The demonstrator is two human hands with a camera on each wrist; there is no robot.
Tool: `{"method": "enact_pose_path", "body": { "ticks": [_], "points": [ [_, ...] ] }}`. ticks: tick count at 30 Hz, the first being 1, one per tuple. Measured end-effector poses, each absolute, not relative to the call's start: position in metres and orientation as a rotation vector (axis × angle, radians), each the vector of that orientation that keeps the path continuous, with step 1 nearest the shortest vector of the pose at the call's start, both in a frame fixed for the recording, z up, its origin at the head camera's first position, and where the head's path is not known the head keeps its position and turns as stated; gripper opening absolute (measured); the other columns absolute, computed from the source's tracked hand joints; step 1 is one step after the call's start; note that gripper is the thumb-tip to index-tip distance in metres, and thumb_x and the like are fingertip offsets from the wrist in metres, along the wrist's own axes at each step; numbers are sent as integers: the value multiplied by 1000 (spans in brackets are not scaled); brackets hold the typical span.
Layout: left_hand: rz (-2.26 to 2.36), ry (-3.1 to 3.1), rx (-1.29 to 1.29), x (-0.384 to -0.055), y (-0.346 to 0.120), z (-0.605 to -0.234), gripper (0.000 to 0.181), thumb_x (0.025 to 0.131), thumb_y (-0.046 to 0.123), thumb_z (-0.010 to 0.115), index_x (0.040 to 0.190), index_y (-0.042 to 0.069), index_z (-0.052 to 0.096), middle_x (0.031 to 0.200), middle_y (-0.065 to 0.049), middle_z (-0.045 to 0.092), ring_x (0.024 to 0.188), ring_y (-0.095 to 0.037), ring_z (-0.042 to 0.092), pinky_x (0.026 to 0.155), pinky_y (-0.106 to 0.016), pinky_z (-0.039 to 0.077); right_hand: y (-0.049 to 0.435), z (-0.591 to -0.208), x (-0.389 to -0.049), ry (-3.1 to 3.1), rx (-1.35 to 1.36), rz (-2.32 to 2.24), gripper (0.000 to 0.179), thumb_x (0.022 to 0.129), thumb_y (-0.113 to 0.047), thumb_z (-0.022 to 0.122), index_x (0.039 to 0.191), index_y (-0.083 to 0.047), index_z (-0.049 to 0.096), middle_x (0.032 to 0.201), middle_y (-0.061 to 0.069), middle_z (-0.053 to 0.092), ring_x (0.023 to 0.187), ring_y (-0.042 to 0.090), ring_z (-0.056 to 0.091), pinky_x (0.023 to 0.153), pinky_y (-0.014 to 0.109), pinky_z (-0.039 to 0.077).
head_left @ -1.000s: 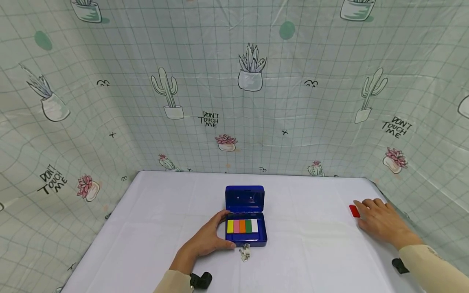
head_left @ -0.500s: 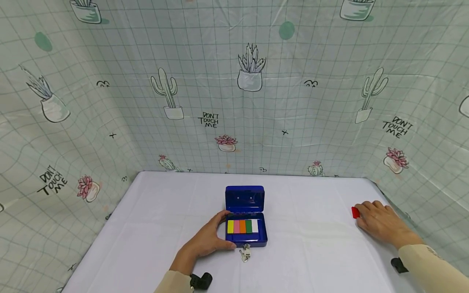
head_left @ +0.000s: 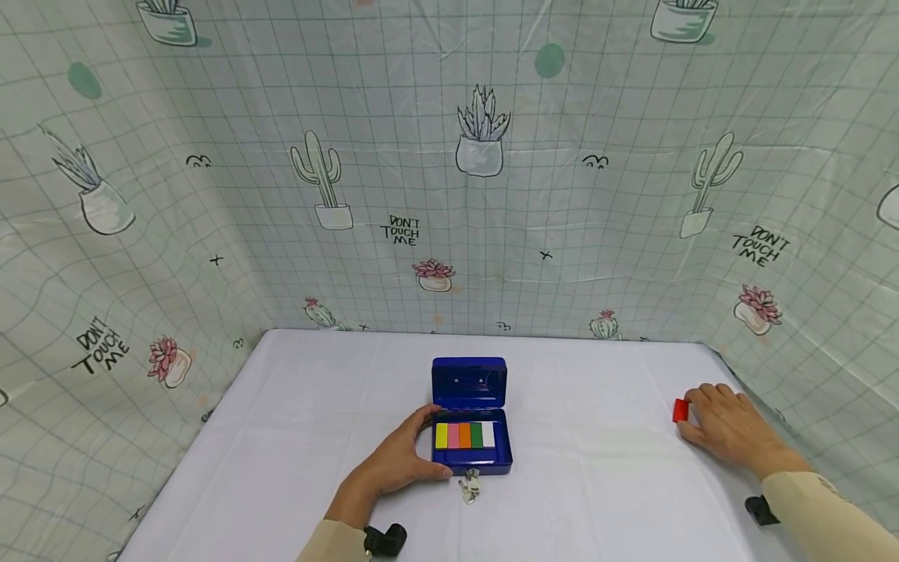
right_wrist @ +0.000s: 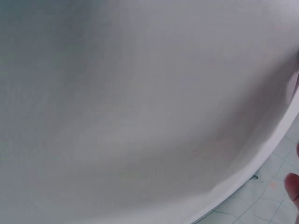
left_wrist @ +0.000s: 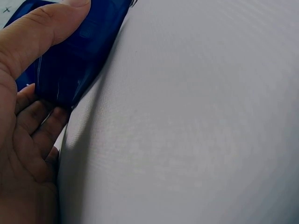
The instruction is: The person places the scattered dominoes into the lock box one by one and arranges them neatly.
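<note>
A blue metal box (head_left: 474, 462) stands with its lid (head_left: 468, 382) raised. A row of coloured blocks (head_left: 465, 435) lies inside: yellow, pink, orange, green and white. My left hand (head_left: 393, 460) holds the box at its left side, thumb at the front corner and fingers behind. The left wrist view shows the thumb (left_wrist: 51, 25) over the blue wall. Far to the right, my right hand (head_left: 730, 429) pinches a small red block (head_left: 680, 410) between thumb and fingers. Only a few fingertips (right_wrist: 292, 186) show in the right wrist view; the block is out of sight there.
Small silvery keys (head_left: 470, 487) hang at the box's front, over the white tablecloth (head_left: 590, 484). A curtain (head_left: 492, 211) printed with cacti and a grid rises behind the table and along both sides.
The red block has turned in the right hand's fingers, and more of its face shows. The right hand has shifted very slightly. The left hand and the box stay put.
</note>
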State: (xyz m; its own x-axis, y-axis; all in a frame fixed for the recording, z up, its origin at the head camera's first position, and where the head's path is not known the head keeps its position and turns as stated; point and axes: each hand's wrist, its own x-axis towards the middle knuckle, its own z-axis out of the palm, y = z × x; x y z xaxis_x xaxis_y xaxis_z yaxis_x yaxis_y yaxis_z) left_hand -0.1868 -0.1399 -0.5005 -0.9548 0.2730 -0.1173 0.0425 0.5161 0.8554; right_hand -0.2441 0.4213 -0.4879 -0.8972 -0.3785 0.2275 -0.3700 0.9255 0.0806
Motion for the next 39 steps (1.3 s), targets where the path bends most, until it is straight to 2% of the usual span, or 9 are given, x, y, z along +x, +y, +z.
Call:
{"method": "enact_pose_path", "body": {
  "ticks": [12, 39],
  "points": [
    [1410, 2519, 262, -186, -139, -500, 108, 73, 38, 98, 161, 21, 38, 168, -13, 40, 155, -41, 35, 123, -73, 22, 408, -489, -251, -2600, 665, -116, 41, 76, -34, 79, 100, -5, 63, 90, 8, 58, 86, 31, 54, 70, 47, 39],
    [1389, 2538, 285, -187, -140, -499, 108, 74, 39, 97, 161, 20, 38, 168, -13, 41, 156, -41, 34, 124, -71, 23, 314, -475, -256, -2466, 875, -138, 38, 81, -36, 78, 103, -6, 67, 94, 6, 61, 89, 28, 54, 74, 42, 42]
  ]
}}
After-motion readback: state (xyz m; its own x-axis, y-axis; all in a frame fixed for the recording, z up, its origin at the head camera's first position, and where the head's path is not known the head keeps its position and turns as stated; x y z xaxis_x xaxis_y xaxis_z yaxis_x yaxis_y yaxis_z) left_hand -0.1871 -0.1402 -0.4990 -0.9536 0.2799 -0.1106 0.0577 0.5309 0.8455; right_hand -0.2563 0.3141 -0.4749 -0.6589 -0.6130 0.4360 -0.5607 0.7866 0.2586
